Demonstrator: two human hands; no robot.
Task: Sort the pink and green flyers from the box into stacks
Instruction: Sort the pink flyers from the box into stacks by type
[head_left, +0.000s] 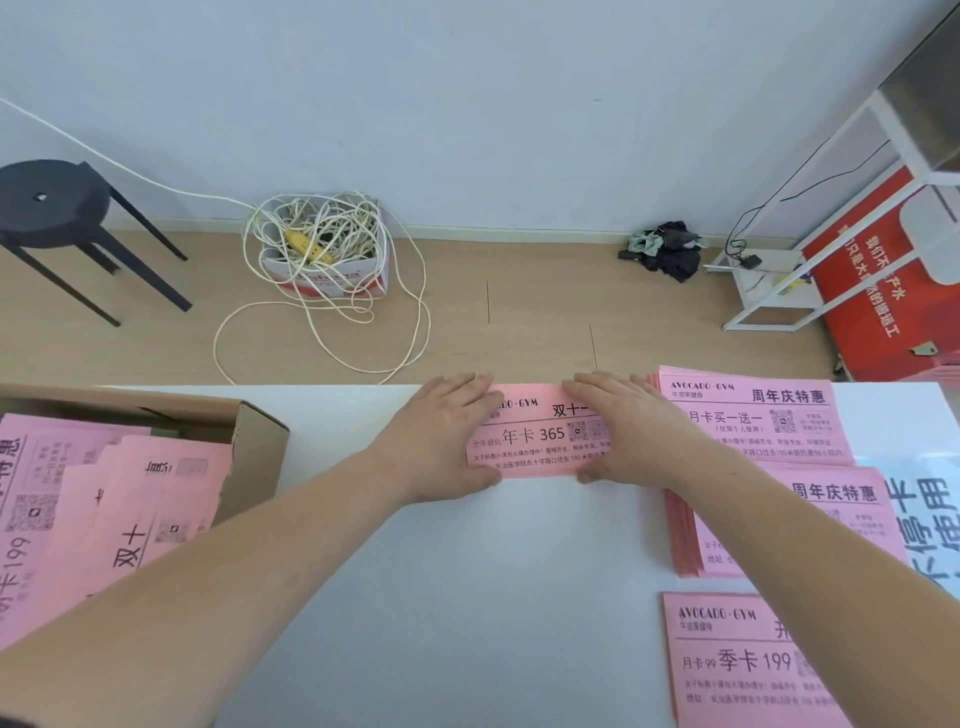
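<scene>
The cardboard box at the left of the tabletop held loose, overlapping pink flyers. The left hand and right hand lay flat with fingers straight, pressing on the two ends of a pink flyer stack at the far edge. More pink stacks lay just to its right.

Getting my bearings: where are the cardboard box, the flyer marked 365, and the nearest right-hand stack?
cardboard box (257, 457), head view, on its brown side wall.
flyer marked 365 (540, 436), head view, on its printed middle.
nearest stack (737, 665), head view, on its top sheet.
</scene>
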